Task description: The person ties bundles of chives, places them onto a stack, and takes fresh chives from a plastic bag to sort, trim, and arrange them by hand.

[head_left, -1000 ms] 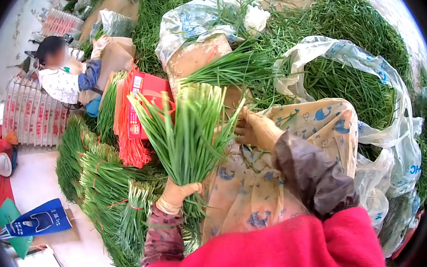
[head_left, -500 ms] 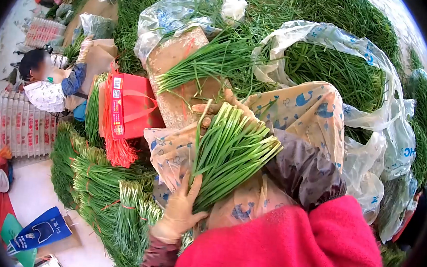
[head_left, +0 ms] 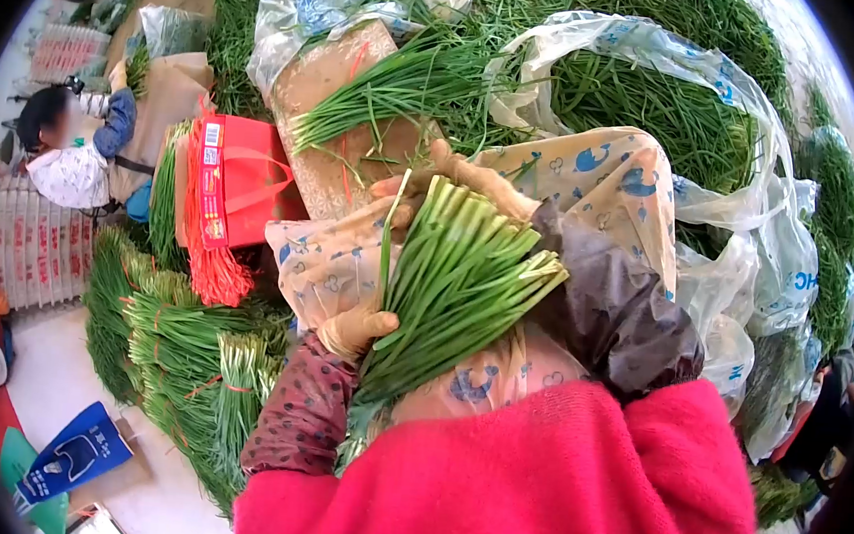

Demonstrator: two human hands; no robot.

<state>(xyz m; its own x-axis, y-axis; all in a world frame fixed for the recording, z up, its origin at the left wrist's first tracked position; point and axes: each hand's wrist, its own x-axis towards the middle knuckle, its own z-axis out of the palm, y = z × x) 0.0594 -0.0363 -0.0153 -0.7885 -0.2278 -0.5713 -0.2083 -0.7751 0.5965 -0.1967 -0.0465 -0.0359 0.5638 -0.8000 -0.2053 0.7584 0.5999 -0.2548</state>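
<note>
A thick bunch of green chives [head_left: 455, 289] lies slantwise over my lap, its pale cut ends toward the upper right. My right hand [head_left: 484, 183], in a tan glove, reaches round the far side of the bunch and grips it; part of the fingers is hidden behind the stems. At the lower left of the bunch, my gloved left hand [head_left: 354, 334] holds its leafy part, thumb on the near side and the other fingers out of sight beneath. A patterned plastic apron [head_left: 321, 274] covers my lap under the bunch.
Loose chives [head_left: 391, 88] lie on a board [head_left: 306, 82] ahead. A red bag [head_left: 253, 183] with red ties [head_left: 216, 275] stands left, above tied chive bundles [head_left: 176, 338]. An open plastic bag [head_left: 772, 154] surrounds more chives at right. Another person [head_left: 70, 154] works at far left.
My left hand has gone from lying with fingers extended on the bunch to gripping round its lower left side. The whole view has shifted slightly; my right hand keeps its hold.
</note>
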